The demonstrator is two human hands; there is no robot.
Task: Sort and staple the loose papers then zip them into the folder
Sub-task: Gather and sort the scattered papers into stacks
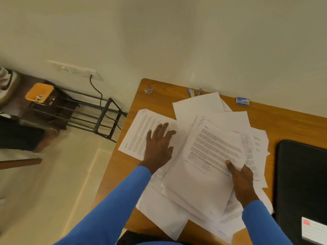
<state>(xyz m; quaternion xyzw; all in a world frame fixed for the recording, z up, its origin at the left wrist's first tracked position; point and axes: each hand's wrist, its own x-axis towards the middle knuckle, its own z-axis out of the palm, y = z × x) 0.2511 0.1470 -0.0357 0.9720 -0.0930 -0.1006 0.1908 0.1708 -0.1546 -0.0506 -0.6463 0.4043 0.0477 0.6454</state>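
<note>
1. A loose spread of white printed papers (200, 110) is seen fanned across the middle of a wooden table (283, 121), the sheets thin, flat and overlapping at varied angles.
2. A thicker sheaf (203, 167) of typed pages is pinched by the right hand (243, 181) at the sheaf's 4 o'clock edge, thumb on top and fingers hidden beneath.
3. A single printed sheet (139, 131) lies at 9 o'clock of the spread; the left hand (159, 147) is laid flat on it, fingers splayed and gripping nothing.
4. Both arms are covered by smooth blue sleeves (115, 206).
5. A black folder (300, 174) with rounded corners lies at 3 o'clock, a white label (314, 230) with a red mark on its near end.
6. Along the table's far edge, at 12 o'clock, blue pens (194, 91) and a small blue-and-white box (242, 101) are seen; a small blurred object (148, 90) lies at 11 o'clock.
</note>
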